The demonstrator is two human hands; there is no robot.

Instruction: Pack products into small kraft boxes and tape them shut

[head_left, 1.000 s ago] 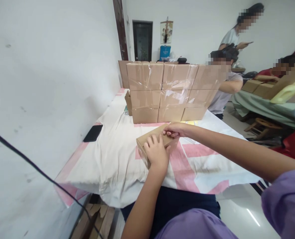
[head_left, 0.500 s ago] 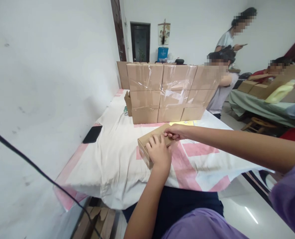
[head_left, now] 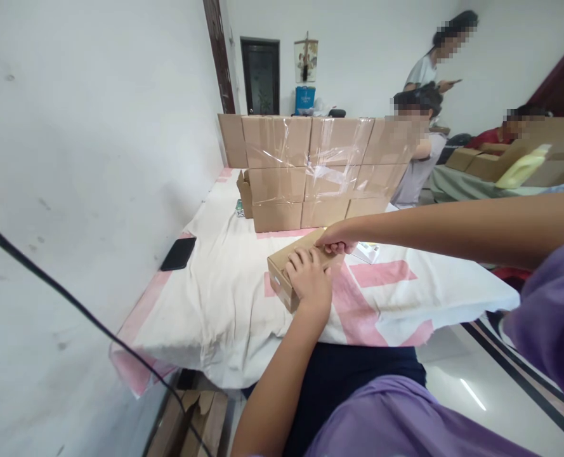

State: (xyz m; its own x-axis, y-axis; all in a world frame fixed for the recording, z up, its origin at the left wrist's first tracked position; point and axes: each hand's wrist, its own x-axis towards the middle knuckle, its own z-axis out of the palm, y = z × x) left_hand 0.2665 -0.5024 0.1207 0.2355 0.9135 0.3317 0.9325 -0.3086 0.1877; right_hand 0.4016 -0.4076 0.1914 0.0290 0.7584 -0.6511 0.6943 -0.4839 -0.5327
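A small cardboard box [head_left: 284, 295] rests on the cloth-covered table [head_left: 224, 285], set at an angle near the front edge. My left hand [head_left: 309, 274] lies over its top and near side, fingers apart and slightly bent. At the box's far right part is my right hand [head_left: 337, 238], its fingers curled in and touching the top; whatever they may hold is too small to make out. Just right of that hand a white and yellow paper item [head_left: 367, 252] lies partly hidden.
Behind the box stands a taped stack of cartons [head_left: 329, 171]. A black phone [head_left: 178, 254] lies at the table's left edge. A black cable [head_left: 72, 304] crosses the lower left. Several people are beyond, at the right.
The view has shifted a little. My right forearm is raised higher, and its hand has slid slightly right along the box top. My left hand stays on the box.
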